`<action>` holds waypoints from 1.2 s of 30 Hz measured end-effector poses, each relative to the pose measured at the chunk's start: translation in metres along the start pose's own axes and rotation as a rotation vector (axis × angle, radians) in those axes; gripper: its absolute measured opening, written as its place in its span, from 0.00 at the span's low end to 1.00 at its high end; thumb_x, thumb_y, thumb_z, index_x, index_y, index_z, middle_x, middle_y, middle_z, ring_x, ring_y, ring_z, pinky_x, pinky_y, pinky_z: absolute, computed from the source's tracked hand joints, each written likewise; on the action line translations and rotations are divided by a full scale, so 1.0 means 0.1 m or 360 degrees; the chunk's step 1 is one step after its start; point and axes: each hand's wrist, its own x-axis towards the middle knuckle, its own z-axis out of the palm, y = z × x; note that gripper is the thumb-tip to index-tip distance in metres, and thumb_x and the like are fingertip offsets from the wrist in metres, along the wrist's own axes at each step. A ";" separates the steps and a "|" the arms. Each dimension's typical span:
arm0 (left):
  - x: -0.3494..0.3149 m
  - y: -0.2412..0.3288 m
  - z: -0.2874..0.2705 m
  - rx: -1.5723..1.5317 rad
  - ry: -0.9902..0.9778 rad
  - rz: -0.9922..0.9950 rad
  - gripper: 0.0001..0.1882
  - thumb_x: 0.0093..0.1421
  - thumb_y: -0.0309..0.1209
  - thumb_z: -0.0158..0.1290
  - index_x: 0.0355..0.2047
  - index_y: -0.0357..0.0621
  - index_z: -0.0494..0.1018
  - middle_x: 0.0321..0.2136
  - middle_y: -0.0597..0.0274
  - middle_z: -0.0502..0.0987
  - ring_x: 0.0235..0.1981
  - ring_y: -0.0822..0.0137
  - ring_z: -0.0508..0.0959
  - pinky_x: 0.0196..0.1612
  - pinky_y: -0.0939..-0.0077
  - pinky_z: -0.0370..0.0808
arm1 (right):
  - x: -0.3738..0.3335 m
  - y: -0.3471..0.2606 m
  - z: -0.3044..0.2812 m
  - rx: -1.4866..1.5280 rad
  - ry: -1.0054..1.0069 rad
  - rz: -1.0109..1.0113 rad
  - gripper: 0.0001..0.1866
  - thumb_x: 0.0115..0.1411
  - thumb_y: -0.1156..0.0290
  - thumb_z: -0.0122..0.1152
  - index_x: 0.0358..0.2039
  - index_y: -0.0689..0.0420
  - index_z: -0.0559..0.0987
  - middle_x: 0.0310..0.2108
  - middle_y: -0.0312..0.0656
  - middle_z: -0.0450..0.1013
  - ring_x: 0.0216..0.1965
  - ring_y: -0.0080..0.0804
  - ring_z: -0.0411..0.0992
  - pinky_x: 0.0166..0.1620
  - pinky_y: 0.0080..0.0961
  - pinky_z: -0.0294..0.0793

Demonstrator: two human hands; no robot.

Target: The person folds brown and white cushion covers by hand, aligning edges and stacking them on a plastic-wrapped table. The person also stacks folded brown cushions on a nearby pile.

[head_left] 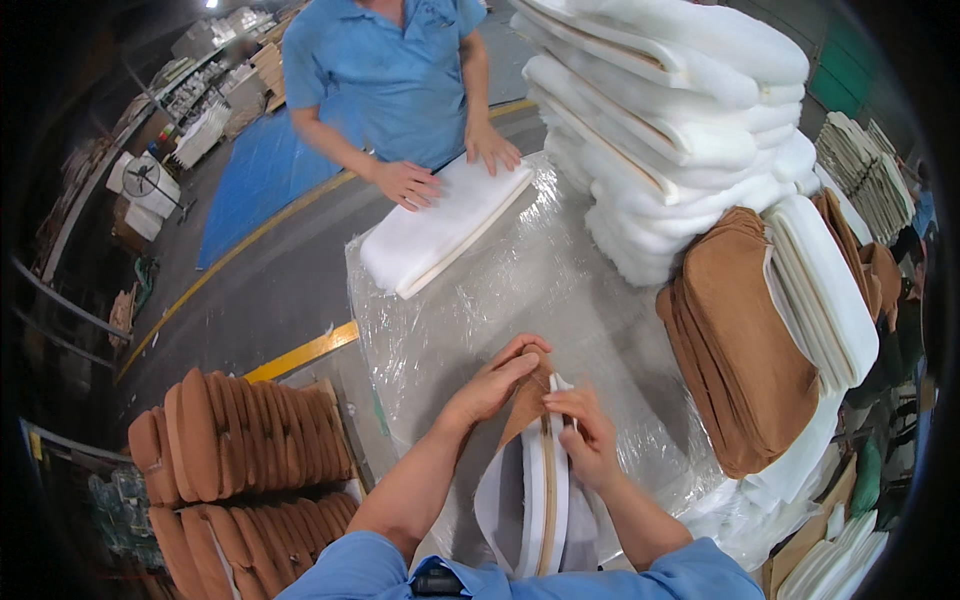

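Observation:
In front of my body stands a white padded panel [532,500] on its edge, with a tan board strip showing along its middle. A brown fabric cover [525,405] with a grey inner side wraps its far end, and its grey lining hangs open on both sides. My left hand [500,378] is closed on the far corner of the brown cover, thumb and fingers pinching the cloth. My right hand [585,428], slightly blurred, grips the cover's edge beside the white padding. What its fingertips press on is partly hidden.
All this is on a plastic-wrapped table [600,330]. Across it, a co-worker's hands rest on another white padded panel [445,225]. Tall white padded panels [670,110] are stacked at right, near folded brown covers [745,340]. Finished-looking brown cushions [240,435] stand in rows at lower left.

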 end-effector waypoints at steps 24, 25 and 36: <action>-3.26 -1.21 0.18 0.0127 0.1388 0.0375 0.07 0.72 0.30 0.51 0.46 0.45 0.67 0.39 0.67 0.72 0.40 0.75 0.71 0.49 0.77 0.70 | -0.72 -0.01 -0.86 0.0177 0.0631 0.1134 0.35 0.75 0.41 0.36 0.50 0.59 0.81 0.44 0.41 0.80 0.44 0.29 0.75 0.46 0.30 0.71; -3.29 -1.33 0.30 0.0140 0.1448 0.0341 0.07 0.71 0.27 0.52 0.46 0.45 0.66 0.39 0.67 0.71 0.39 0.75 0.71 0.47 0.78 0.70 | -0.48 0.11 -0.81 0.0053 0.0625 0.0983 0.37 0.75 0.39 0.35 0.49 0.60 0.82 0.43 0.43 0.80 0.44 0.31 0.75 0.47 0.31 0.71; -2.60 -1.09 1.03 0.0450 0.0659 0.0243 0.26 0.61 0.29 0.62 0.56 0.38 0.65 0.57 0.49 0.67 0.53 0.59 0.72 0.58 0.63 0.70 | 0.39 0.74 -0.33 -0.0049 0.0382 0.0980 0.42 0.72 0.34 0.36 0.47 0.62 0.83 0.45 0.51 0.80 0.49 0.42 0.76 0.52 0.38 0.71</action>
